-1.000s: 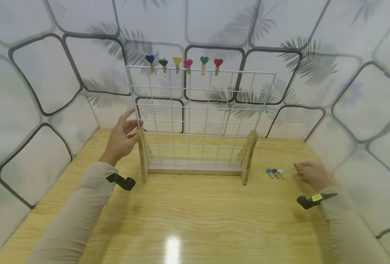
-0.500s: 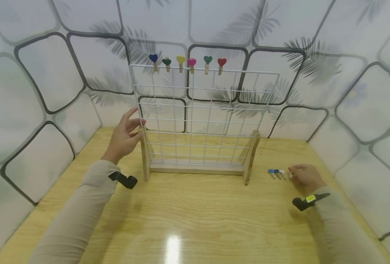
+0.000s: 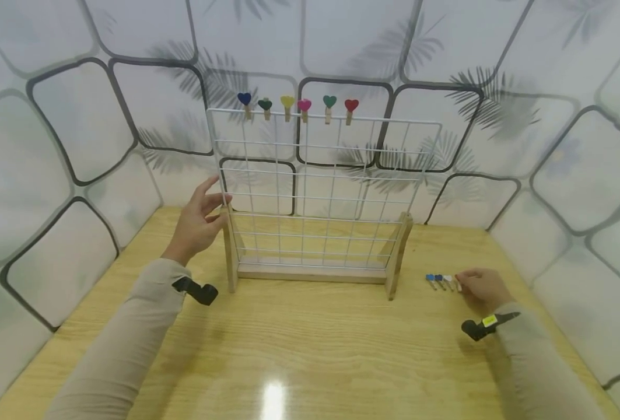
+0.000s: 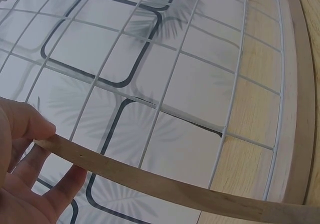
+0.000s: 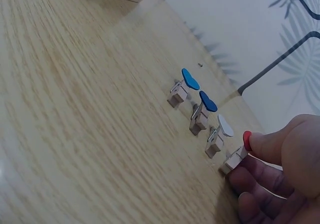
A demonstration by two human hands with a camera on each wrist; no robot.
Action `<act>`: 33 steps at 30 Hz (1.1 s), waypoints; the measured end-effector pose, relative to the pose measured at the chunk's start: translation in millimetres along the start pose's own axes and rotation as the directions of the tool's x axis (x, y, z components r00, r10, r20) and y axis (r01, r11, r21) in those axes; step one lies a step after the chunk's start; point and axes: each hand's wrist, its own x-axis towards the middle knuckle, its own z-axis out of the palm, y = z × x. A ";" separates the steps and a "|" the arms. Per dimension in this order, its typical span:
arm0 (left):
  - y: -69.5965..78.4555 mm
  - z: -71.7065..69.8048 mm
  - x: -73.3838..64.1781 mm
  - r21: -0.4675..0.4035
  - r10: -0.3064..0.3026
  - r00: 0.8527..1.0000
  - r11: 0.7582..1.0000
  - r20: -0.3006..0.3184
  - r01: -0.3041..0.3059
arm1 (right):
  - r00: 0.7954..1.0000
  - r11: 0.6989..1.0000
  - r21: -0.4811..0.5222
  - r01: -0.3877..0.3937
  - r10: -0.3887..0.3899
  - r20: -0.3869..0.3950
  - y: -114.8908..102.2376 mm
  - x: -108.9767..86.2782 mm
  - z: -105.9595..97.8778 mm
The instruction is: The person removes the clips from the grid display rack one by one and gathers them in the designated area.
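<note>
A white wire grid rack (image 3: 324,147) stands in a wooden base (image 3: 310,272). My left hand (image 3: 198,224) holds the top of the left wooden post (image 4: 150,181), with the thumb on one side and fingers on the other. At the right, my right hand (image 3: 484,287) pinches a small wooden clothespin with a red heart (image 5: 247,140) between thumb and fingers, low at the table. Beside it lie a white-heart clothespin (image 5: 216,141), a dark blue-heart clothespin (image 5: 202,115) and a light blue-heart clothespin (image 5: 181,89) in a row.
Along the grid's top wire sit several heart clothespins, among them a yellow one (image 3: 287,105) and a red one (image 3: 350,109). The wooden tabletop (image 3: 310,344) reaches back to patterned walls (image 3: 100,116). The right wooden post (image 3: 396,256) stands between the rack and the loose clothespins.
My right hand has moved left with the red-heart clothespin, to the end of the row beside the white one. My left hand keeps its hold on the post.
</note>
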 end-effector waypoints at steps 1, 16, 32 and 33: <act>0.4 0.0 -0.4 0.001 -0.001 1.000 1.000 -0.001 0.001 | 1.000 1.000 -0.007 0.007 -0.007 -0.003 0.5 0.2 0.5; 3.1 -0.2 -0.8 0.009 -0.010 1.000 1.000 0.010 0.010 | 0.999 0.998 -0.057 0.032 -0.033 -0.024 0.4 1.8 2.5; 2.3 -0.2 -0.1 -0.003 -0.015 1.000 1.000 0.011 0.015 | 1.000 0.994 0.112 0.004 -0.005 0.009 3.6 1.6 -6.3; 2.2 -0.2 -0.2 -0.003 -0.017 1.000 1.000 0.010 0.017 | 1.000 0.990 0.140 0.011 -0.012 0.008 2.8 1.4 -7.1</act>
